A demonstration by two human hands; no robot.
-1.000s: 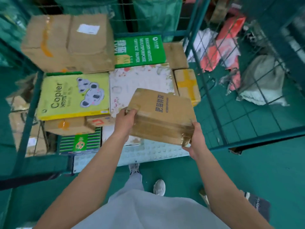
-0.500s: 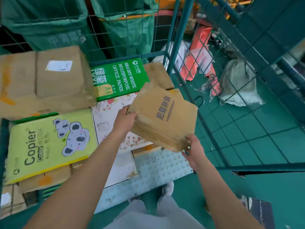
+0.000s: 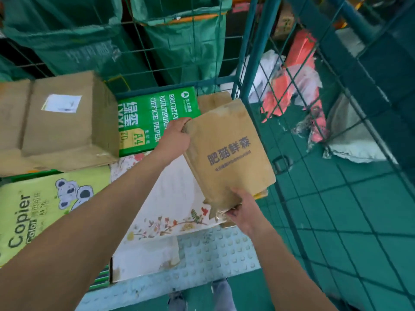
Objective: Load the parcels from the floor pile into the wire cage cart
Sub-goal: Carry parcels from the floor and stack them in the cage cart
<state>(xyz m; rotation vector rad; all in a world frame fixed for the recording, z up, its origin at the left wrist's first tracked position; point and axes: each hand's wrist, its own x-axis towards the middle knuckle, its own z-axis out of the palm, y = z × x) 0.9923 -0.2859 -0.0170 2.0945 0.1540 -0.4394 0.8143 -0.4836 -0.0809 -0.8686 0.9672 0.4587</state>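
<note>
I hold a brown cardboard parcel point(image 3: 229, 153) with dark printed characters inside the wire cage cart point(image 3: 243, 63), tilted over the cart's right side. My left hand point(image 3: 176, 135) grips its far left corner. My right hand point(image 3: 243, 211) holds its near bottom corner. Beneath it lie a white floral box point(image 3: 170, 205) and a small brown box point(image 3: 213, 101). Other loaded parcels are a green office-paper pack point(image 3: 148, 117), a large brown box point(image 3: 65, 122) and a yellow-green copier-paper pack point(image 3: 40, 209).
The cart's pale studded floor point(image 3: 215, 254) shows at the near edge. Outside the right mesh wall point(image 3: 336, 153), red and white bags point(image 3: 296, 81) and a grey sack point(image 3: 354, 140) lie on the green floor. Green sacks point(image 3: 179, 37) hang behind the back mesh.
Both hands have carried the brown parcel farther into the cart and to the right, turning it so its long side points away from me. The view has moved closer to the cart.
</note>
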